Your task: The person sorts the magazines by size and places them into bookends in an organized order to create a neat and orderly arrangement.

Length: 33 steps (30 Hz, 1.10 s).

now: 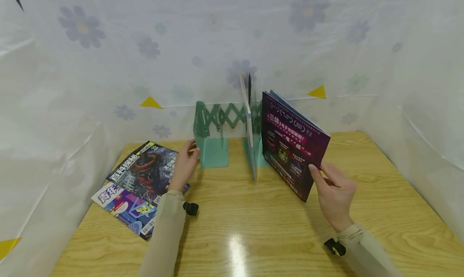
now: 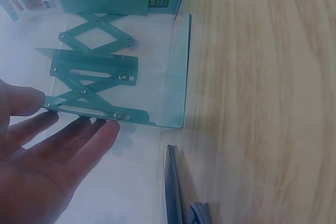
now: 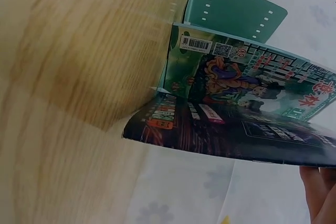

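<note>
A green expandable bookend with a criss-cross lattice stands at the back of the table. My left hand is at its left end plate, thumb and fingers on either side of the plate's edge. My right hand pinches the outer edge of a dark purple magazine, which stands upright and slanted at the bookend's right side. Beside it, thin upright books lean within the right part of the bookend. A colourful green cover faces the dark magazine in the right wrist view.
Two magazines overlap flat at the left: one with a dark mechanical cover, and a purple-blue one beneath. A white flowered curtain encloses the wooden table at the back and sides.
</note>
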Available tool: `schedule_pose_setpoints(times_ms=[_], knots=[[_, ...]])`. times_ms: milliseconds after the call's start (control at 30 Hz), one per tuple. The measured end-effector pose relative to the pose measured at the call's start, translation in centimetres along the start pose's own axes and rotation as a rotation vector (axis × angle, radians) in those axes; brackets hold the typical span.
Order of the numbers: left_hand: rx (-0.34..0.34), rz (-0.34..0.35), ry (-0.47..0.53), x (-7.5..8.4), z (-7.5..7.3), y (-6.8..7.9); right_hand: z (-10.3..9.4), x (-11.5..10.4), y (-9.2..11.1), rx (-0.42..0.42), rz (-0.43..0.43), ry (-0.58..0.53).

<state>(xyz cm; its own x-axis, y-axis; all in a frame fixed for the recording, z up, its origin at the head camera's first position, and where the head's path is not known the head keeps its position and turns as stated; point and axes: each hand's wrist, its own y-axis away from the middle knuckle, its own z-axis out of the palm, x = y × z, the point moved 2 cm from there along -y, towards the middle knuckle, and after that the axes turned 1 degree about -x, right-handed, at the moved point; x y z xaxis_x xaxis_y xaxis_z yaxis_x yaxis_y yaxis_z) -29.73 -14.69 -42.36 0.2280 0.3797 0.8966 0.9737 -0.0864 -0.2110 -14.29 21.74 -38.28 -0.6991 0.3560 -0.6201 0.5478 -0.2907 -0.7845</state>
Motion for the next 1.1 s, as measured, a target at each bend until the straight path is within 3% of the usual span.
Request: schedule_pose_setpoints(times_ms=[267,500,800,933,1100], knots=[[0.001,0.001,-0.004,0.3,-0.1,0.1,-0.5,1.0,0.3,-0.013,0.074,0.135],[-0.026,-0.022,0.015,4.8,-0.5,2.2,-1.3,2.1,0.4,-0.046,0.143,0.248],[-0.026,-0.016,0.017,4.8,-0.4,2.2,-1.3,2.1,0.1,-0.036,0.086,0.247],[-0.029,-0.016,0.013,4.8,-0.4,2.2,-0.9,1.0,-0.2,-0.028,0.066,0.218],[-0.027,-0.023,0.001,3.4,-0.2,1.4,-0.4,-0.4,-0.6,-0.023,0.057,0.188]])
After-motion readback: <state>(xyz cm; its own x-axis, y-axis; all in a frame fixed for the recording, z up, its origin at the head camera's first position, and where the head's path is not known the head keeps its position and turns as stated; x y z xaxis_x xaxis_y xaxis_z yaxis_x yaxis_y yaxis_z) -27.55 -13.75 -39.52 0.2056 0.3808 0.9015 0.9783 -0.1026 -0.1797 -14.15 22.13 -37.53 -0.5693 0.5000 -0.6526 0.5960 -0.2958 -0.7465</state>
